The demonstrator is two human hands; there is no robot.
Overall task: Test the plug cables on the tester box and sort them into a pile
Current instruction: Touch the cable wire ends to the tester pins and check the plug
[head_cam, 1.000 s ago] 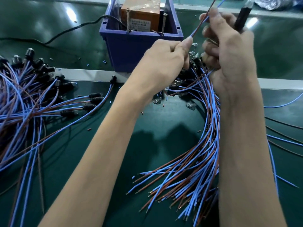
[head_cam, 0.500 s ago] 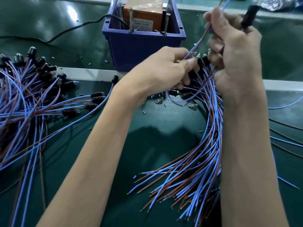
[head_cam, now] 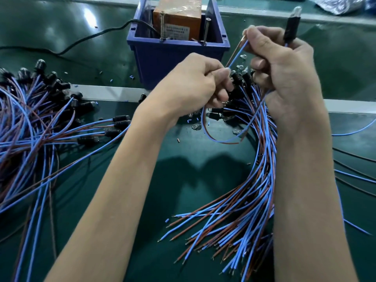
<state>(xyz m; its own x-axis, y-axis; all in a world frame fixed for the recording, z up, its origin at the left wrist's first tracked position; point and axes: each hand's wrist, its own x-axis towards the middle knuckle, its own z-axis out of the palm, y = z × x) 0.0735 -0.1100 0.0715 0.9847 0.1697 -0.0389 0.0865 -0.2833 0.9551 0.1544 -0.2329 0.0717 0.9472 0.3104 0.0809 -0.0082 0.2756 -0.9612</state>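
Note:
My right hand grips one plug cable; its black plug with a clear tip sticks up above my fingers. The cable's blue and brown wires run from my right thumb down to my left hand, which pinches them, and they loop below it. Both hands hover in front of the tester box, an orange block with upright screws inside a blue bin. A bundle of untested cables lies under my right forearm. A pile of cables spreads at the left.
A black power cord runs from the bin across the green mat to the left. A pale strip crosses the table behind the piles. Small wire scraps and loose clear bulbs lie near the bundle's plugs. Stray cables trail at the right edge.
My left hand has slid down along the wires toward me, drawing them into a loop beneath it. My right hand has kept the plug raised, shifting slightly.

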